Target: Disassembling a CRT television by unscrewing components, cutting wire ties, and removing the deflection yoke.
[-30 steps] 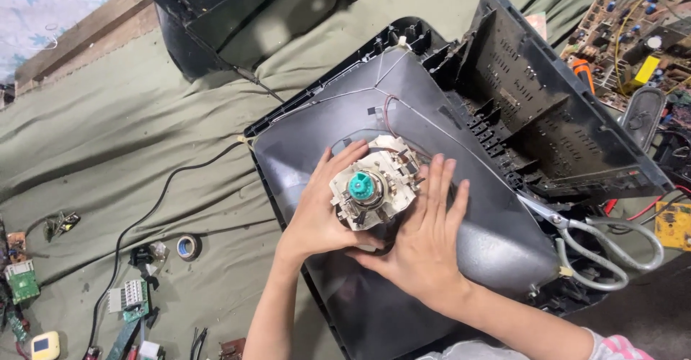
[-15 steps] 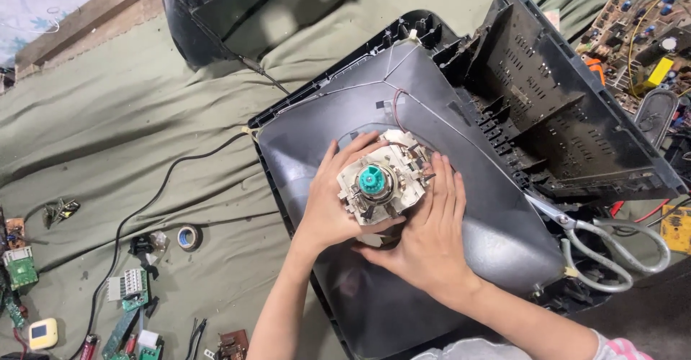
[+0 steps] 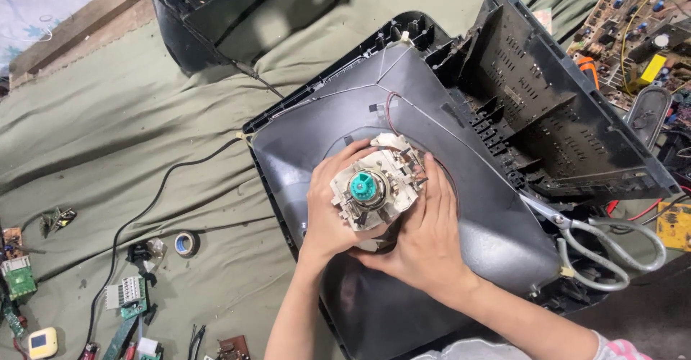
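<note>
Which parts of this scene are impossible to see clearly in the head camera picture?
- Neck of the picture tube: hidden under the cream yoke assembly and both hands, left hand, right hand.
- Scissors: blade tips hidden behind the black back cover.
- Circuit board: cut off by the right edge.
- Small parts at lower left: too small to identify.

Both hands, the left hand [image 3: 327,212] and the right hand [image 3: 425,241], are cupped together, fingers curled inward, forearms bare.

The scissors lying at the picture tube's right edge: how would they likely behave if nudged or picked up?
The scissors look like rigid metal with looped grey handles, so probably stiff. They rest half on the sloping grey tube, so a nudge might slide them off. The open blades look sharp; best lifted by the handles.
</note>
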